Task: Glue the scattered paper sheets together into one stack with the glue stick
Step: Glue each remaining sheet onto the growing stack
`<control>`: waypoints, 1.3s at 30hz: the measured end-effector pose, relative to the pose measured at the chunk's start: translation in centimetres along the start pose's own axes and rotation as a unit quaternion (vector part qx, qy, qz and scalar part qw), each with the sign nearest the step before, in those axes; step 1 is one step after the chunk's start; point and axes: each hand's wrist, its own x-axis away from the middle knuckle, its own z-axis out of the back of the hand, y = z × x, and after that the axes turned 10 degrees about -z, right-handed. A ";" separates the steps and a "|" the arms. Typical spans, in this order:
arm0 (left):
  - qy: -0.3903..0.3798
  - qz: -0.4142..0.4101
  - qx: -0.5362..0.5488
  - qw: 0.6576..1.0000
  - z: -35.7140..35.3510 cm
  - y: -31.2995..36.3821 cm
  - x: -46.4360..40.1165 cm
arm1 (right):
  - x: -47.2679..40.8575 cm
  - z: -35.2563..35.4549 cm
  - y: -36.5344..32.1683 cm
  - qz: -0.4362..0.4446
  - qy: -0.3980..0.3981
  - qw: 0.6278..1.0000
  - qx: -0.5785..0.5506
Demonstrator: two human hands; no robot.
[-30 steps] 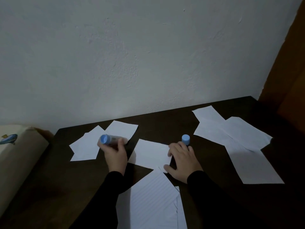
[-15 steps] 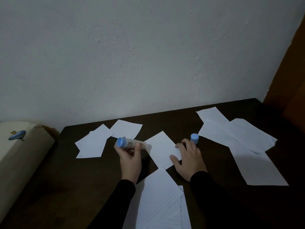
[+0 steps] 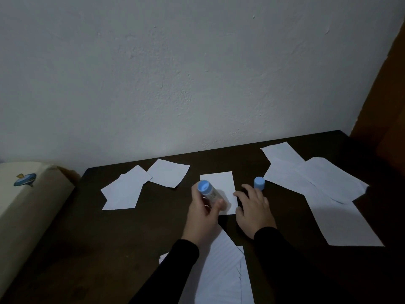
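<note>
We note the left hand [image 3: 202, 216] gripping the glue stick [image 3: 210, 193], fingers curled round it, over the small sheet [image 3: 219, 185]. Right hand [image 3: 254, 210] rests on the sheet's edge, fingers apparently spread. Blue cap [image 3: 259, 183] stands just beside.

A single head-worn wide-angle camera looks forward and down from above the near edge of a dark table [image 3: 122, 249], close over both hands, facing a white wall [image 3: 197, 73] that fills the upper half; no second view shares the scene
</note>
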 end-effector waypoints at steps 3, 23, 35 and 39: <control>-0.023 -0.005 -0.023 0.999 -0.9 0.4 -0.3 | -0.2 0.1 -0.3 0.003 -0.018 1.000 0.010; 0.008 -0.050 -0.179 0.983 2.7 -2.2 -1.7 | 0.1 0.4 -0.5 0.006 -0.033 0.999 0.025; 0.266 -0.007 0.028 0.964 2.3 0.0 -3.4 | 0.4 0.6 -0.4 0.083 -0.025 0.996 0.029; 0.165 -0.018 0.007 0.986 0.6 0.2 -4.9 | 0.1 0.4 -0.4 0.041 -0.048 0.997 0.039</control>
